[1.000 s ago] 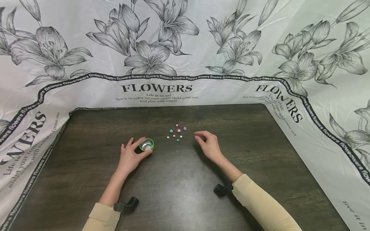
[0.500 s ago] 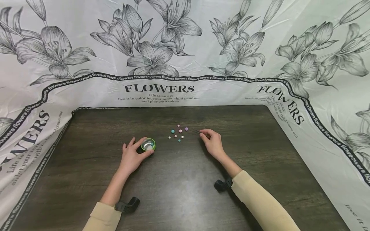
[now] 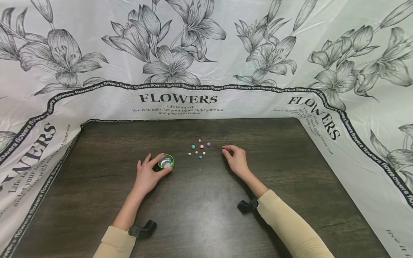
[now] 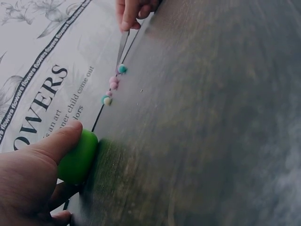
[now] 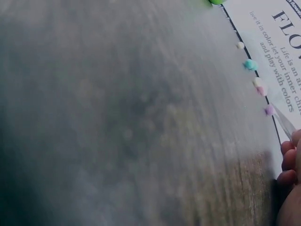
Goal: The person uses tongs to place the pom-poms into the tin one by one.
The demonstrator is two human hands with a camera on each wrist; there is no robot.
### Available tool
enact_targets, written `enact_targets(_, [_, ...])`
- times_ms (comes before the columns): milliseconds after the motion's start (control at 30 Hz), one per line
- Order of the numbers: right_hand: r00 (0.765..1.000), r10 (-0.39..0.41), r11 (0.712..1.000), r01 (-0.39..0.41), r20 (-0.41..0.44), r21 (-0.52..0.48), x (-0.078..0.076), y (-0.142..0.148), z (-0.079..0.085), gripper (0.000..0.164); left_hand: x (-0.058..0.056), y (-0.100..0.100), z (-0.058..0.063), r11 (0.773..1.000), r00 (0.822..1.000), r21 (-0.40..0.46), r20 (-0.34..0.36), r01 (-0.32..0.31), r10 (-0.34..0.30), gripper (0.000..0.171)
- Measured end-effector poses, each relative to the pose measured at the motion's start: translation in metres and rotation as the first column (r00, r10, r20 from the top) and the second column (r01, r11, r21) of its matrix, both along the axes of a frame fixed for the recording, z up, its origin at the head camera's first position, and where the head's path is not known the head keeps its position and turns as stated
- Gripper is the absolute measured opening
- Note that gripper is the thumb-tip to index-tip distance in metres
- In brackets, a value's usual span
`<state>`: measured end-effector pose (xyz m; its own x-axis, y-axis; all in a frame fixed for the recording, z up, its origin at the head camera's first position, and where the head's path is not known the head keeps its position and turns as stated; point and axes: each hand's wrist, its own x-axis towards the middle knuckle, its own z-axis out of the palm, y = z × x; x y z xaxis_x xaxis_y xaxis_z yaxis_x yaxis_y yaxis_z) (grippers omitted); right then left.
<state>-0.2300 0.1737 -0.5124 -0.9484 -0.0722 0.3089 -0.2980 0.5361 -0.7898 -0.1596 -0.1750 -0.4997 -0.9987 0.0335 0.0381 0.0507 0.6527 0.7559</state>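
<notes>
My left hand (image 3: 148,177) holds a small round green cup (image 4: 80,157) with a silvery inside, thumb and fingers on opposite sides of it. A blue bit and something white show in the cup. In my right hand (image 3: 238,161) I pinch thin metal tweezers (image 3: 217,147), pointing left. Their tips reach a purple ball (image 3: 208,144); whether they grip it I cannot tell. Left of that ball lie several small balls, among them a blue ball (image 3: 193,147), a pink ball (image 3: 202,146) and a teal ball (image 3: 200,157).
Everything stands on a dark wood-grain table (image 3: 193,200). White flower-printed cloth (image 3: 180,104) rises behind the table's back edge and along both sides. A black band with a camera mount (image 3: 143,229) sits on the left wrist, another black mount (image 3: 247,206) on the right.
My right hand has drawn slightly right relative to the balls, and the tweezer tips are now at the purple ball. The left hand stays on the cup. The head view has shifted a little.
</notes>
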Motion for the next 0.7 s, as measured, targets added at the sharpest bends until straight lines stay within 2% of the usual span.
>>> enact_targets(433, [0.998,-0.032,0.998,0.035,-0.049,0.056,0.0015,-0.0054,-0.0003,0.012,0.0004,0.0007,-0.0001,1.0,1.0,0.004,-0.014,-0.006,0.007,0.074])
enact_targets(700, [0.994,0.004,0.996,0.006,-0.111,0.088,0.0035,-0.0055,-0.0015,0.009,-0.0002,0.0011,-0.0015,1.0,1.0,-0.002,-0.01,-0.007,0.007,0.075])
